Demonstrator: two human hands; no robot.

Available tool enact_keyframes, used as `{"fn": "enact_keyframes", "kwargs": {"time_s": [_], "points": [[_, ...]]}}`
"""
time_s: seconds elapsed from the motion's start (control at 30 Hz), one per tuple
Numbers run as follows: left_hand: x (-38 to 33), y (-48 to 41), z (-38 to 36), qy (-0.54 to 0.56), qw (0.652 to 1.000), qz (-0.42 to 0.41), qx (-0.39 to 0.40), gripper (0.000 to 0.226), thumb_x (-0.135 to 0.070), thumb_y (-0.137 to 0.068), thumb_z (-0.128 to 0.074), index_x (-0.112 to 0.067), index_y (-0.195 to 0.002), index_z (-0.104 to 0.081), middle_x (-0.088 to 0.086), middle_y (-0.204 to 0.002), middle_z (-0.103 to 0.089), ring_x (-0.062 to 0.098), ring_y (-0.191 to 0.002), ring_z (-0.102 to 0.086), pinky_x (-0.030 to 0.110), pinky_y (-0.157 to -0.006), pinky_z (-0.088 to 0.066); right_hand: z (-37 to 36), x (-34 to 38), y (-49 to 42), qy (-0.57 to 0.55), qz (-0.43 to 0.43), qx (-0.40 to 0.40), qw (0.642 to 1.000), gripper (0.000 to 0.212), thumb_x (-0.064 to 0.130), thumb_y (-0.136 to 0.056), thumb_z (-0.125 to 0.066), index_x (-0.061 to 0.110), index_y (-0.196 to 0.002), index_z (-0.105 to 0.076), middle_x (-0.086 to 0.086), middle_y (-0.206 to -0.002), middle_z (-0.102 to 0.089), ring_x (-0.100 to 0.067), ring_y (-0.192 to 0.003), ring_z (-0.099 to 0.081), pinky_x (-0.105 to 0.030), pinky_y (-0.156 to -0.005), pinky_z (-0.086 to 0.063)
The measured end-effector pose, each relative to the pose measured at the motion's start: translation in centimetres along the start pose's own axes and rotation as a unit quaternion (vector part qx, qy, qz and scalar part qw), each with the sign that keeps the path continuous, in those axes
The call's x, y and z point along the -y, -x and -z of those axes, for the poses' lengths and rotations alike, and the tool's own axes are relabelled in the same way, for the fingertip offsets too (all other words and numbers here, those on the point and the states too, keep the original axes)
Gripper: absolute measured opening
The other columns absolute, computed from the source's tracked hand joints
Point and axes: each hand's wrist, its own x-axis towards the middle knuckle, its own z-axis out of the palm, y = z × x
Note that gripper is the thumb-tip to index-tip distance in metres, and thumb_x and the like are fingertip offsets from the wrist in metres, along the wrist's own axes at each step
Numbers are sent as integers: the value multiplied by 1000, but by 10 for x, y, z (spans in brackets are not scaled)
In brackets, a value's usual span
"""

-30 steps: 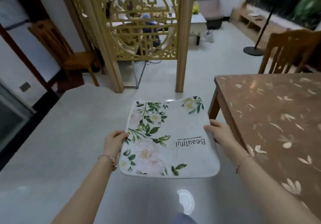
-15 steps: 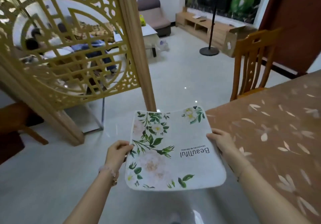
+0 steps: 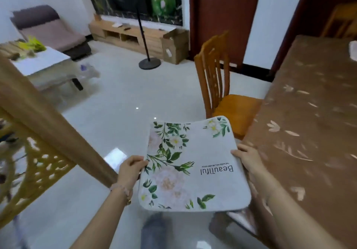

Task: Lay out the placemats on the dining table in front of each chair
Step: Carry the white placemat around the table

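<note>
A white placemat (image 3: 195, 163) with green leaves, pale flowers and the word "Beautiful" is held flat in the air beside the table's near left corner. My left hand (image 3: 131, 169) grips its left edge and my right hand (image 3: 249, 158) grips its right edge. The dining table (image 3: 309, 132), covered in a brown cloth with a pale leaf pattern, fills the right side. A wooden chair (image 3: 216, 78) with an orange seat stands at the table's left side, just beyond the mat. Part of another pale mat (image 3: 353, 50) shows at the table's far right edge.
A carved golden wooden screen post (image 3: 44, 121) slants across the left. Beyond lie shiny white floor tiles, a low white table (image 3: 42, 63), a brown sofa chair (image 3: 50, 30), a wooden TV cabinet (image 3: 135, 36), a black floor stand (image 3: 148, 63) and a dark red door (image 3: 222, 16). A second chair (image 3: 340, 20) stands far right.
The view has swung right and moved along the table: the screen slid off to the left and the chair and table came closer. Both hands keep holding the placemat the same way.
</note>
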Motion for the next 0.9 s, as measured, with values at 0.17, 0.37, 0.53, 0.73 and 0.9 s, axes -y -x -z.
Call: {"fn": "enact_keyframes", "kwargs": {"time_s": [0.17,0.37,0.53,0.73,0.9], "points": [[-79,-134,-48,-75,984,-20,163,5,-1,-83,-62,-6,-84,-59,14,-81,-64,25,-73,-59,30,-66,-50,-21,23,-53,-53,-40,-159,985,16,-3,-83,-59,11,-89,-65,-9,-85,-69,-23,-69,-64,-32,-67,-53],[-154,-212,-154,-147,936,-33,317,14,2,-82,-60,-8,-74,-57,10,-71,-60,23,-66,-57,30,-62,-48,0,51,-66,-106,-44,-299,947,20,-3,-83,-57,7,-94,-70,-9,-96,-69,-24,-84,-64,-38,-76,-53],[-176,-235,-252,-216,883,-60,412,3,-5,-82,-63,-4,-83,-61,22,-91,-69,34,-83,-63,48,-81,-53,39,59,-86,-131,-69,-379,914,21,-3,-83,-54,8,-93,-68,-8,-79,-70,-26,-68,-66,-33,-65,-52],[-213,-268,-385,-259,853,-103,441,5,-10,-82,-65,-10,-86,-62,15,-94,-68,33,-87,-65,40,-76,-53,112,75,-170,-172,-63,-425,887,20,-4,-83,-54,6,-96,-66,-11,-84,-68,-24,-66,-63,-32,-59,-51],[-244,-280,-538,-274,831,-122,468,8,-3,-81,-66,-9,-80,-60,13,-86,-65,28,-81,-61,28,-65,-50,203,84,-247,-213,-88,-466,854,22,-2,-79,-57,12,-88,-71,-18,-92,-72,-40,-86,-68,-57,-81,-54]]}}
